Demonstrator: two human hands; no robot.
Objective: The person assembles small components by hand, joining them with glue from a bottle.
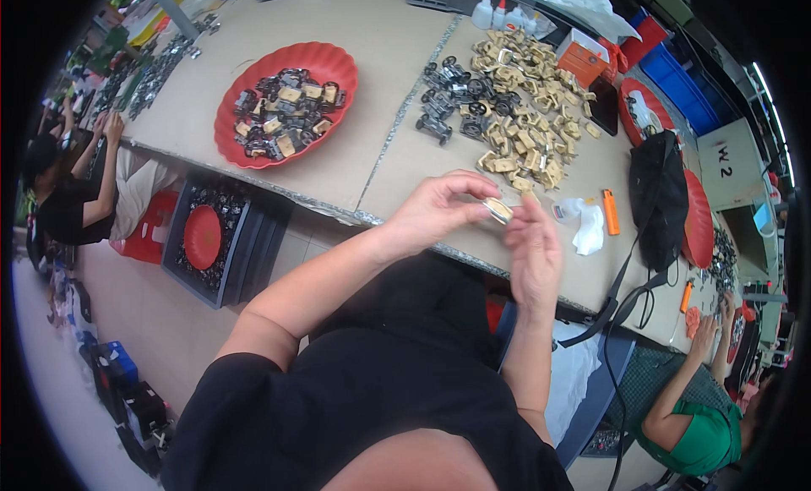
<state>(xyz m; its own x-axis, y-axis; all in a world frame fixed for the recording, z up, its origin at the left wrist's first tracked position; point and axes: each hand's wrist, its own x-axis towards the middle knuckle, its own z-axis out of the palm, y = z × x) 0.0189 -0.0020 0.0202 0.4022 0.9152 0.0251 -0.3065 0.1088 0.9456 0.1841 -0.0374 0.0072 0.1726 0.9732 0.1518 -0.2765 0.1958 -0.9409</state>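
Note:
Over the near edge of the table, my left hand (431, 214) pinches a small cream-coloured toy car part with a shiny silver rim (498, 210) between thumb and fingers. My right hand (536, 253) meets it from the other side, its bent fingertips at the part's right end and slightly blurred. Just beyond my hands spreads a pile of similar cream parts (528, 136). Black toy car chassis with wheels (437, 111) are grouped along the pile's left side.
A red scalloped plate (232, 119) holds cream-and-black toy cars. Glue bottles (482, 12) and an orange box (583, 56) stand behind the pile. To the right lie a white tissue (590, 231), an orange lighter (610, 212) and a black bag (657, 204). Co-workers sit at both sides.

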